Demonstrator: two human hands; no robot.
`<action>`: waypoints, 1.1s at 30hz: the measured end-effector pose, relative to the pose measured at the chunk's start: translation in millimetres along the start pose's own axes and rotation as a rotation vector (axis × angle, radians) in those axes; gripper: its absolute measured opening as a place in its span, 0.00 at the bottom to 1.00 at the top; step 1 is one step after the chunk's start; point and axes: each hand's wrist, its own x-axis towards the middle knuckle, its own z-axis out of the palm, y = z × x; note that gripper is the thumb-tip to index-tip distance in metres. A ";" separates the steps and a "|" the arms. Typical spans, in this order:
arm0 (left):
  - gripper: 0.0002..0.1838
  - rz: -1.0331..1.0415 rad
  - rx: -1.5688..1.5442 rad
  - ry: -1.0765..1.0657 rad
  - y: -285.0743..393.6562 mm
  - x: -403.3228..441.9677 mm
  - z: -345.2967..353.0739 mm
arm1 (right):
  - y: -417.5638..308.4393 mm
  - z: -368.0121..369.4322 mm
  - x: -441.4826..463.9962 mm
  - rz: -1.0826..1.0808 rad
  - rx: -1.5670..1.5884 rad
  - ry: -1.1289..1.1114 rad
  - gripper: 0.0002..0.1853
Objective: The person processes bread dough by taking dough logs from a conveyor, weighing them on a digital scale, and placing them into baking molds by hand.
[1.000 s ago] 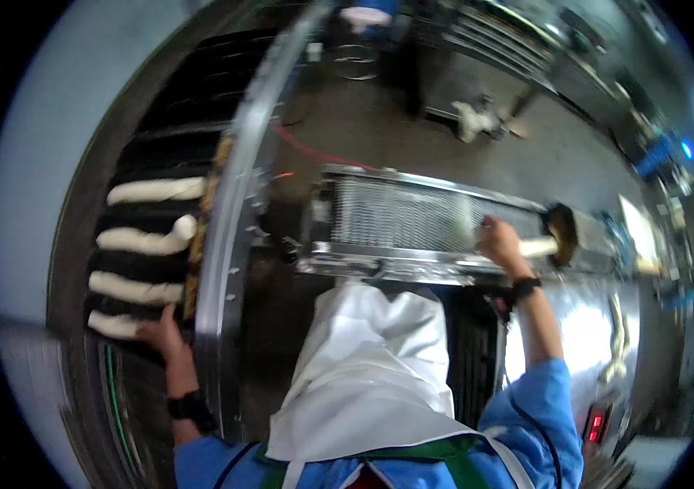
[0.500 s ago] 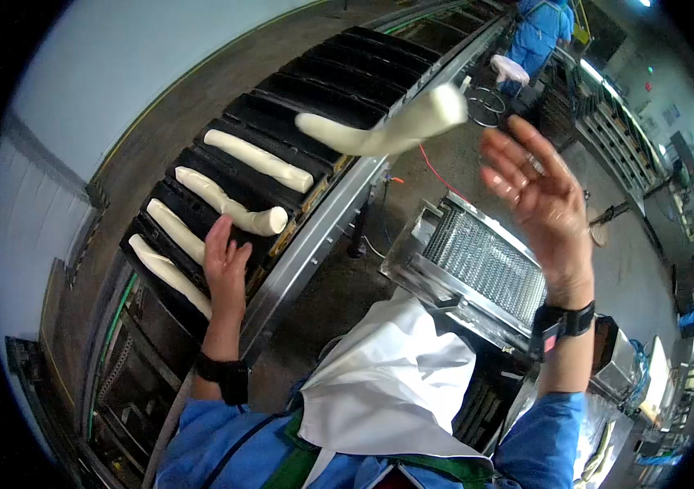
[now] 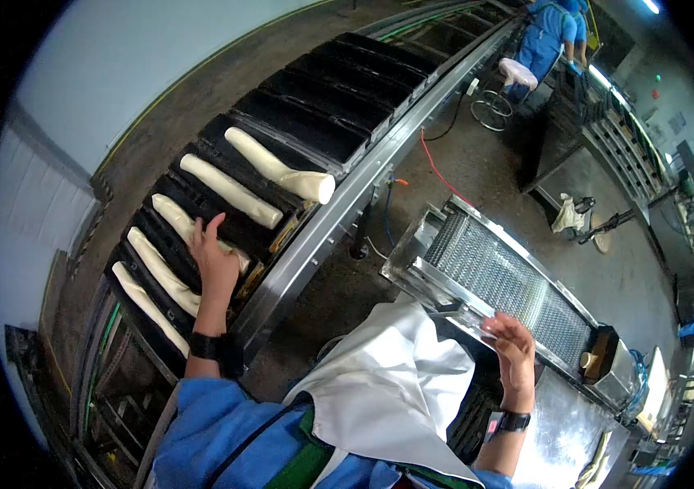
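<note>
Several long, pale dough rolls lie in separate black trays on a conveyor, in the left half of the head view. My left hand (image 3: 215,259) reaches over a middle dough roll (image 3: 172,210) with its fingers apart, seeming to touch it and hiding part of it. Just beyond are a straight dough roll (image 3: 231,191) and a bent, thicker-ended dough roll (image 3: 282,169). My right hand (image 3: 511,354) hovers empty beside the metal mesh belt (image 3: 498,273), fingers loosely bent and apart.
The conveyor's steel rail (image 3: 306,261) runs diagonally between me and the black trays (image 3: 322,110). A person in blue (image 3: 544,41) stands at the far end, by a padded stool (image 3: 518,73). A metal rack (image 3: 620,134) stands at the right. A red hose (image 3: 437,167) hangs nearby.
The dough roll that was in the air near my right hand now lies in a black tray. My right hand has dropped toward me. The trays have shifted slightly down-left, with my left hand following.
</note>
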 end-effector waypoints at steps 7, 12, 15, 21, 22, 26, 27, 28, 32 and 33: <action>0.34 0.043 -0.980 -0.283 40.1 51.3 23.0 | 27.6 -15.4 -13.8 0.016 0.042 0.153 0.19; 0.38 -0.157 -0.448 -0.105 43.6 98.8 69.3 | 37.1 -5.1 -23.9 0.002 0.057 0.103 0.18; 0.42 -0.367 -0.410 0.001 25.1 118.8 85.0 | 54.4 -11.5 -34.6 0.016 0.068 0.142 0.17; 0.39 -0.355 -0.930 0.197 -36.7 131.9 61.9 | 71.1 -15.8 -36.0 0.127 0.092 0.223 0.16; 0.39 -0.369 -0.922 0.202 -50.7 134.2 65.3 | 71.0 -15.0 -35.4 0.139 0.084 0.215 0.16; 0.36 -0.161 -0.480 0.490 -61.0 126.6 43.1 | 72.2 -14.2 -23.7 0.126 0.083 0.193 0.17; 0.36 -0.224 -0.579 0.379 -63.5 123.9 34.0 | 72.2 -12.6 -22.2 0.133 0.067 0.200 0.17; 0.36 -0.332 -0.642 0.274 -63.8 116.3 29.0 | 72.6 -11.2 -21.6 0.142 0.052 0.208 0.17; 0.37 -0.338 -0.757 0.124 -105.7 74.1 53.7 | 80.5 -5.5 -16.6 0.161 0.077 0.224 0.16; 0.39 -0.426 -0.767 0.057 -117.5 64.5 56.7 | 79.6 -4.1 -13.8 0.181 0.031 0.196 0.15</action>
